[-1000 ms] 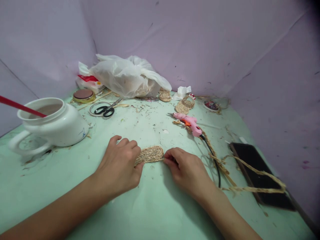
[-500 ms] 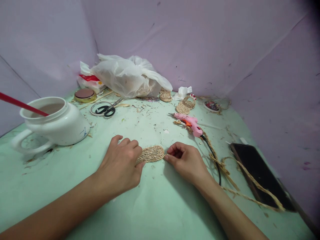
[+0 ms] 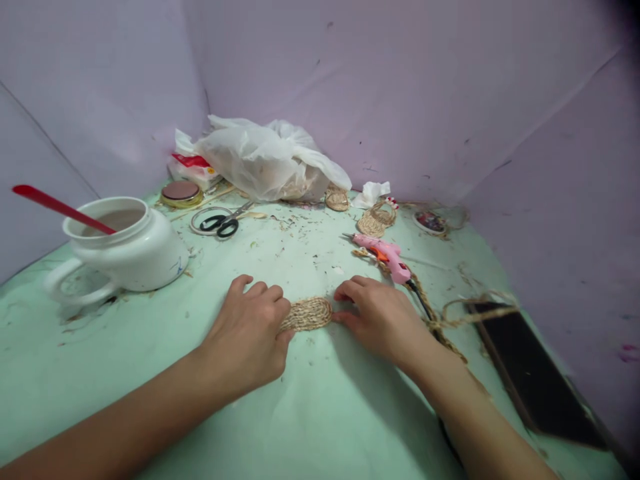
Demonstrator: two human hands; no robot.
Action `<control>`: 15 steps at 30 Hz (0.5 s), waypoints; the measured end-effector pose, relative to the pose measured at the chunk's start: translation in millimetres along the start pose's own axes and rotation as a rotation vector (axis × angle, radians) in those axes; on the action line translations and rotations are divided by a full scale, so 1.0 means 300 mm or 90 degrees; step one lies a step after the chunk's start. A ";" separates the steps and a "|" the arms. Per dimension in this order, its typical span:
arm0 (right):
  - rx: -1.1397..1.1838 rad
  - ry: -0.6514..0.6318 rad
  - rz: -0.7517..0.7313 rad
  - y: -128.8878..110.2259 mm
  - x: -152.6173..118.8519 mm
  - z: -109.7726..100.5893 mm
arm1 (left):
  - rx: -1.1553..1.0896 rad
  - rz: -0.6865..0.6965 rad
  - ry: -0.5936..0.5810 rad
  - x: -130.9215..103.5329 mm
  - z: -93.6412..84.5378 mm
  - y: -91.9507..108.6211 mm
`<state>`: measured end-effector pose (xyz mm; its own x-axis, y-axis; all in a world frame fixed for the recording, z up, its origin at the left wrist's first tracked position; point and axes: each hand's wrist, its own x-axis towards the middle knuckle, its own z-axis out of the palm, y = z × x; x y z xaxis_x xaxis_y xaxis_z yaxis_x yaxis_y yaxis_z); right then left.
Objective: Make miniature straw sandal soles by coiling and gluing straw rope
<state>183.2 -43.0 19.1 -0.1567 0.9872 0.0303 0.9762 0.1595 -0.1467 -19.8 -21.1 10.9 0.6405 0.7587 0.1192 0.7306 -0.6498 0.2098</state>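
Observation:
A small oval sole-shaped piece of coiled straw braid (image 3: 311, 314) lies between my hands, low over the green table. My left hand (image 3: 253, 330) grips its left end, fingers on top and thumb at the near edge, hiding that end. At the rounded right end, my right hand (image 3: 373, 317) has thumb and fingertips touching the edge; whether they pinch it is hard to tell. Beyond my right hand rests a pink glue gun (image 3: 385, 255), its nozzle pointing left. Loose straw braid (image 3: 453, 323) runs behind my right wrist and over the phone's upper end.
A white pot (image 3: 135, 257) with a red stick stands left. Scissors (image 3: 227, 223), a round tin (image 3: 181, 193) and a plastic bag (image 3: 273, 160) lie behind. Small woven slippers (image 3: 373, 220) sit at the back. A black phone (image 3: 540, 380) lies right.
The view has shifted, so most things appear farther right and slightly lower. The loose braid at the right has swung up from along the phone to its upper end. Both hands stay at the woven piece.

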 end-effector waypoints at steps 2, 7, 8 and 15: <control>0.018 0.018 -0.021 -0.039 -0.009 -0.021 | -0.008 -0.003 0.004 -0.003 0.001 0.000; 0.204 0.070 -0.165 -0.097 -0.005 0.004 | -0.022 -0.005 -0.008 -0.009 0.003 -0.001; 0.223 0.066 -0.182 -0.095 -0.001 0.021 | -0.022 -0.007 -0.010 -0.010 0.003 -0.002; 0.291 0.057 -0.128 -0.090 -0.005 0.092 | -0.025 -0.001 -0.037 -0.013 -0.013 -0.006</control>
<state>152.9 -48.5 -4.4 -0.3026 0.9352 0.1841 0.7593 0.3533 -0.5465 -24.5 -22.6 14.0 0.6524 0.7553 0.0618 0.7229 -0.6447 0.2486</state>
